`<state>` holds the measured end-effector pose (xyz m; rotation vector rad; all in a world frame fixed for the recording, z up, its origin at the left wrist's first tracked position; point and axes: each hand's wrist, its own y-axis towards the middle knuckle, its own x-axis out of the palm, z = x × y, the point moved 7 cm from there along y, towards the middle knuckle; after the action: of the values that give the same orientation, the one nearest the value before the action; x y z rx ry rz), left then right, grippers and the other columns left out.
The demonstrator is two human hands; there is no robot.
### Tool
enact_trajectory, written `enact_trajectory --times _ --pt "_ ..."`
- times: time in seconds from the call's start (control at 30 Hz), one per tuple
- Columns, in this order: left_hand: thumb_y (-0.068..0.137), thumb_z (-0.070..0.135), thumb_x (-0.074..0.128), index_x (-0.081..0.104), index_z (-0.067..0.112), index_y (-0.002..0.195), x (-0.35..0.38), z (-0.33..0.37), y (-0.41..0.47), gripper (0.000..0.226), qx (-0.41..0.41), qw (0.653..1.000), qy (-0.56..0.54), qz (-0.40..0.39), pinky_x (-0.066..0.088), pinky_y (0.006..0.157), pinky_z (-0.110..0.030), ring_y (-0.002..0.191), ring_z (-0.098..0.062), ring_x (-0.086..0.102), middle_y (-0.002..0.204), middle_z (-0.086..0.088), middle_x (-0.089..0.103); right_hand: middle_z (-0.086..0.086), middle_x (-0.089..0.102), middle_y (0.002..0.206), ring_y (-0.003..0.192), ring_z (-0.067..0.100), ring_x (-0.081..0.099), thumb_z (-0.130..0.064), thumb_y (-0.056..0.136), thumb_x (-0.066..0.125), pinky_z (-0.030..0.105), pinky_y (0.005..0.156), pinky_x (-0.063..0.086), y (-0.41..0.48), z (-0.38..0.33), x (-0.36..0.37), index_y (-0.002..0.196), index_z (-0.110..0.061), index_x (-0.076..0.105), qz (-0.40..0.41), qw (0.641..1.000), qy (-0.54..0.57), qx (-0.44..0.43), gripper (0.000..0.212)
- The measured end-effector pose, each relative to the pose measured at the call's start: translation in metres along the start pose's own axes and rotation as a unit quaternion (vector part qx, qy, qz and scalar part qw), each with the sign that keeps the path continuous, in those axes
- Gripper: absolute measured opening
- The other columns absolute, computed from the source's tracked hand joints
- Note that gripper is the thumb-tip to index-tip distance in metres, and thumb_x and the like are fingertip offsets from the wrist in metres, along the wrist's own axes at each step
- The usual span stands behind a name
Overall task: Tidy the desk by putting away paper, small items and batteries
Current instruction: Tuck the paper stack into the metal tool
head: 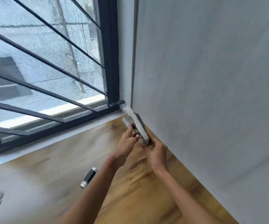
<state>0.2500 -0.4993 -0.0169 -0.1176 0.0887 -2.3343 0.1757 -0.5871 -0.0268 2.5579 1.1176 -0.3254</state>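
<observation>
Papers (137,125), thin, flat, pinched by left hand (125,143) and right hand (156,154)

A barred window (33,46) meets a grey wall (211,78) in the corner.

The person's left forearm (88,194) and right forearm (184,198) are slim and bare along all of their visible length, from the near edge of the view up to the wrists. The left hand (125,143) and the right hand (157,155) are bare as well. Two of the left hand's fingers (129,132) show nails that look painted dark red, though motion blur softens them. The right hand's nails are hidden.
</observation>
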Motion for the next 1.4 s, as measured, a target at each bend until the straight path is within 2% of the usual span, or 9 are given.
enact_trajectory --times 0.17,0.23,0.37,0.6,0.83,0.97,1.2,1.33,1.4 --pt "0.092 -0.003 0.038 0.037 0.027 0.138 -0.007 -0.016 0.055 0.055 -0.012 0.999 -0.006 0.031 0.043 0.089 -0.011 0.105 0.012 0.05 0.115 0.025 0.054 -0.012 0.07 0.097 0.086 -0.001 0.063 -0.026 0.081 0.072 0.02 0.08 0.052 0.051 0.038 0.014 0.114 -0.025 0.064 0.002 1.0 -0.015 0.024 0.035" --pt "0.092 -0.003 0.039 0.035 0.026 0.141 -0.008 -0.024 0.07 0.057 -0.021 0.999 -0.012 0.034 0.04 0.099 -0.017 0.112 0.008 0.049 0.124 0.021 0.053 -0.012 0.07 0.098 0.087 0.0 0.064 -0.026 0.081 0.071 0.017 0.079 0.052 0.064 0.048 0.018 0.114 -0.024 0.065 -0.004 0.999 -0.005 0.037 0.034" --pt "0.09 -0.004 0.041 0.026 0.018 0.145 -0.008 -0.038 0.094 0.062 -0.038 0.997 -0.042 0.047 0.039 0.102 -0.019 0.123 -0.002 0.046 0.139 0.009 0.047 -0.006 0.071 0.1 0.091 0.002 0.065 -0.022 0.08 0.072 0.022 0.081 0.053 0.083 0.064 0.021 0.111 -0.02 0.067 0.009 0.999 0.02 0.047 0.032" --pt "0.084 -0.008 0.043 0.031 0.021 0.143 -0.007 -0.056 0.11 0.067 -0.046 0.993 -0.091 0.064 0.044 0.098 -0.034 0.108 -0.01 0.053 0.114 0.004 0.055 -0.004 0.072 0.098 0.092 0.007 0.065 -0.003 0.077 0.069 0.032 0.083 0.053 0.095 0.083 0.028 0.107 -0.015 0.068 0.011 0.999 0.018 0.049 0.032" --pt "0.079 -0.007 0.044 0.042 0.019 0.136 -0.004 -0.059 0.118 0.062 -0.035 0.994 -0.087 0.062 0.047 0.092 -0.029 0.103 -0.01 0.053 0.112 -0.003 0.055 -0.003 0.07 0.105 0.096 0.006 0.063 0.0 0.076 0.069 0.018 0.085 0.048 0.097 0.084 0.029 0.113 -0.013 0.066 0.029 0.999 -0.006 0.03 0.039" --pt "0.082 -0.018 0.034 0.05 0.03 0.122 0.0 -0.063 0.119 0.064 -0.04 0.994 -0.077 0.062 0.049 0.082 -0.017 0.095 -0.003 0.053 0.108 0.001 0.053 0.005 0.068 0.112 0.103 0.014 0.063 -0.005 0.078 0.069 0.028 0.09 0.046 0.097 0.088 0.03 0.118 -0.009 0.062 0.03 0.999 -0.031 0.027 0.041" --pt "0.081 -0.014 0.038 0.039 0.023 0.137 0.005 -0.055 0.108 0.067 -0.046 0.996 -0.043 0.064 0.042 0.098 -0.023 0.108 -0.004 0.053 0.117 0.006 0.058 0.012 0.063 0.12 0.112 0.022 0.058 -0.008 0.08 0.067 0.034 0.097 0.042 0.092 0.081 0.026 0.124 -0.004 0.057 0.034 0.997 -0.061 0.02 0.045" --pt "0.083 -0.018 0.035 0.033 0.024 0.138 0.009 -0.045 0.09 0.069 -0.055 0.996 -0.028 0.07 0.042 0.084 -0.007 0.103 0.016 0.052 0.113 0.032 0.053 0.015 0.06 0.123 0.115 0.023 0.056 -0.011 0.078 0.071 0.018 0.098 0.035 0.081 0.067 0.013 0.125 0.001 0.054 0.064 0.996 -0.065 -0.001 0.051" --pt "0.087 -0.014 0.036 0.028 0.023 0.142 0.007 -0.041 0.077 0.067 -0.053 0.995 -0.021 0.087 0.038 0.085 -0.006 0.117 0.008 0.044 0.123 0.033 0.042 0.015 0.059 0.124 0.116 0.023 0.056 -0.007 0.077 0.072 0.011 0.097 0.032 0.074 0.059 0.007 0.125 0.002 0.053 0.077 0.995 -0.064 -0.014 0.052"
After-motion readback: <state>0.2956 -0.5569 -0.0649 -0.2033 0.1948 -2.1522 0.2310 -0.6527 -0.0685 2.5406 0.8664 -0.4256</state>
